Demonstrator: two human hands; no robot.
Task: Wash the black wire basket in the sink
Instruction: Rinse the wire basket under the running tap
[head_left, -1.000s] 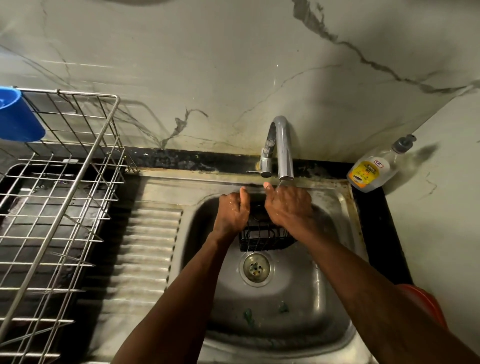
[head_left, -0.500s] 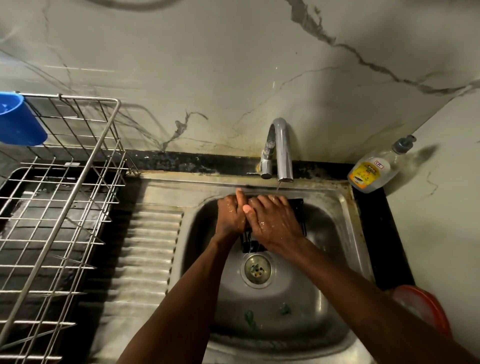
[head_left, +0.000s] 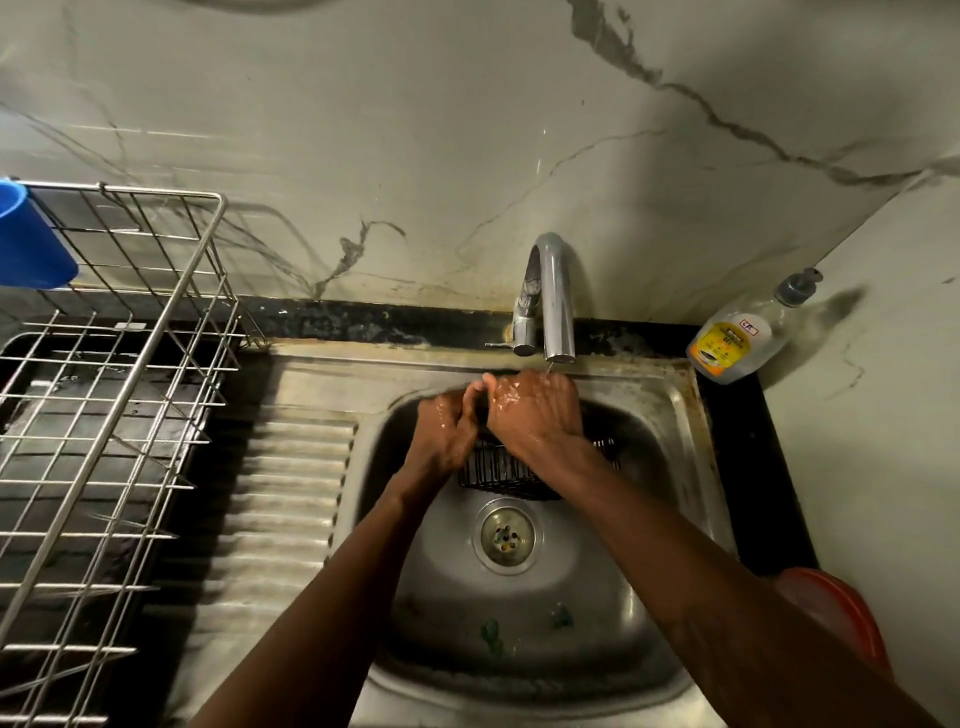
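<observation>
While our left hand (head_left: 444, 434) grips the black wire basket (head_left: 498, 473) in the sink (head_left: 670, 415), our flat right hand (head_left: 537, 413) hides its top.

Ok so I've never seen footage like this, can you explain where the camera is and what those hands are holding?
There is no machine here: these are a person's two bare hands, filmed by one wide-angle camera on their head, looking down. Below is a steel sink with a tap. The left hand grips the left end of a black wire basket in the sink; the right hand lies across its top, under the spout. Left of the sink stands a wire dish rack with a blue cup; to the right, a soap bottle.
</observation>
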